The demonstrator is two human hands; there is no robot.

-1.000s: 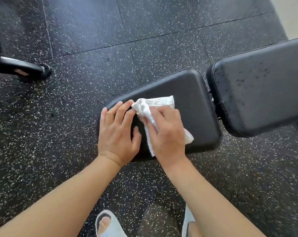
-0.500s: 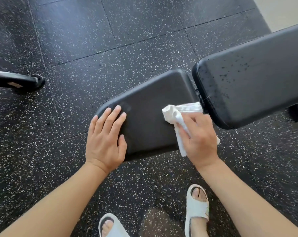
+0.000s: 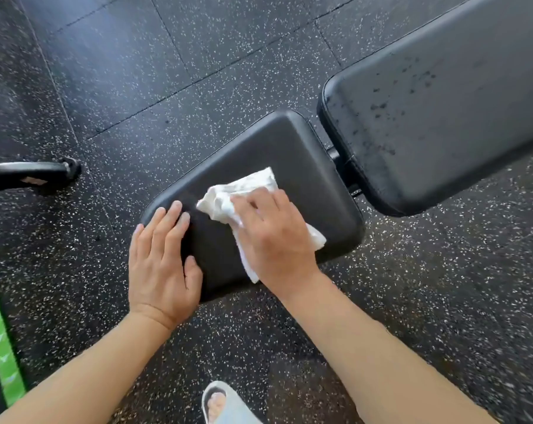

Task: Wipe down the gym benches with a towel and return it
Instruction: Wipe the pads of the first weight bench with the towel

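two hands work the bench in the head view, the only view given. the right hand (image 3: 274, 237) lies palm down over a crumpled white towel (image 3: 244, 191), fingers bent over the cloth and pressing it flat onto the black seat pad (image 3: 289, 148); whether the thumb hooks under the cloth is hidden. that grip looks meant to keep the loose fabric bunched under the palm so it drags across the vinyl instead of sliding out. the towel sits near the middle of the seat pad, one tail trailing out past the wrist toward the near edge. the left hand (image 3: 161, 255) rests flat on the pad's near left corner, fingers straight and close together, thumb apart along the edge, holding nothing; likely a brace for the bent-over stance. both forearms reach forward and down from the bottom of the frame. just beside the seat, across a narrow hinge gap, the back pad (image 3: 442, 117) shows dark specks and seems not yet wiped. a sandalled foot (image 3: 219, 402) stands on the speckled rubber floor (image 3: 198, 56) below.
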